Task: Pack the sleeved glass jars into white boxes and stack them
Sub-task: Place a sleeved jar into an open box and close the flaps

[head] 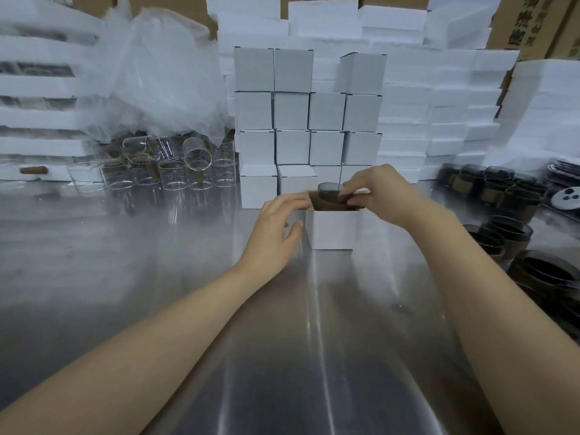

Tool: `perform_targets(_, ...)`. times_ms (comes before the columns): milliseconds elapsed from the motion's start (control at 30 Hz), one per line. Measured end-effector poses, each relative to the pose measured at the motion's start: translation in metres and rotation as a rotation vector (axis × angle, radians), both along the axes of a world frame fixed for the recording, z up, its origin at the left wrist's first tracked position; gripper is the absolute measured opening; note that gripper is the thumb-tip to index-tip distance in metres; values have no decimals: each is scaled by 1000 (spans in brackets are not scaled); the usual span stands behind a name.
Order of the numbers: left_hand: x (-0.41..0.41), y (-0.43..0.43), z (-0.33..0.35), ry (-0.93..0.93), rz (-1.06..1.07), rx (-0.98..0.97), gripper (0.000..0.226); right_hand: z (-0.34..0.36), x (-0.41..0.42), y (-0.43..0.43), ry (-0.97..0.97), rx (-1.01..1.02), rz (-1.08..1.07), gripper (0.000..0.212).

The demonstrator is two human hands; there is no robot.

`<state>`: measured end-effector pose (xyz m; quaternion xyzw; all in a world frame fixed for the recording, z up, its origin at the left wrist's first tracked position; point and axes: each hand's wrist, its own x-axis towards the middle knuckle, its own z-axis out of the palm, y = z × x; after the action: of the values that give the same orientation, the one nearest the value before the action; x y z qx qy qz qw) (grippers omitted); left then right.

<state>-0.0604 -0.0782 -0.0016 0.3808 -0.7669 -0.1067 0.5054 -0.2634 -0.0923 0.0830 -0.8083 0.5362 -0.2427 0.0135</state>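
Pinching sleeved glass jar [329, 192] with right hand [381, 193], half inside open white box [332, 231]; gripping its 9 o'clock flap with left hand [276, 229].

A brushed-steel bench [125, 277] filled the foreground, its surface throwing back soft streaks of light. Along its far side stood tall stacks of white foam slabs [439, 120], with a heap of clear plastic wrap [150, 73] at the left. Brown cartons [533, 23] with dark print rose behind them.
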Motion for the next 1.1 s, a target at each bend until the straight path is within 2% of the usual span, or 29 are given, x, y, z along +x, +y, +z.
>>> perform_targets(133, -1, -1, -1, 7, 2, -17, 36, 0, 13, 3, 206, 37, -27, 28)
perform_targets(300, 0, -1, -3, 1, 18, -15, 40, -4, 15, -1, 187, 76, -99, 50)
perform_targets(333, -1, -1, -3, 15, 10, -8, 43, -6, 14, -3, 130, 82, -102, 53)
perform_targets(367, -2, -1, -3, 53, -4, 15, 48, -8, 14, -4, -9, 68, -103, 54)
perform_targets(433, -2, -3, -1, 190, -6, 117, 60, -17, 19, -3, -483, -36, -142, 55)
perform_targets(500, 1, -7, -2, 274, 28, 253, 59, -33, 22, -5, -987, -220, -253, 55)
perform_targets(533, 2, -10, -4, 274, 40, 314, 55, -44, 24, -6, -1214, -245, -313, 52)
perform_targets(600, 5, -14, -6, 246, 26, 405, 49, -61, 28, -9, -1537, -65, -365, 34)
perform_targets(667, 4, -13, -5, 218, -47, 436, 46, -69, 32, -12, -1687, 218, -275, 23)
perform_targets(767, 0, -8, -1, 301, -126, 402, 32, -71, 33, -15, -1616, 404, -100, 33)
perform_targets(900, 3, -8, 5, 460, -47, 374, 19, -72, 38, -12, -1416, 492, 53, 43)
perform_targets(1000, 3, -11, 4, 484, -54, 428, 10, -75, 51, -9, -1276, 455, 112, 38)
perform_targets(1100, 3, -10, 5, 553, -91, 498, 14, -75, 60, -4, -1175, 377, 134, 24)
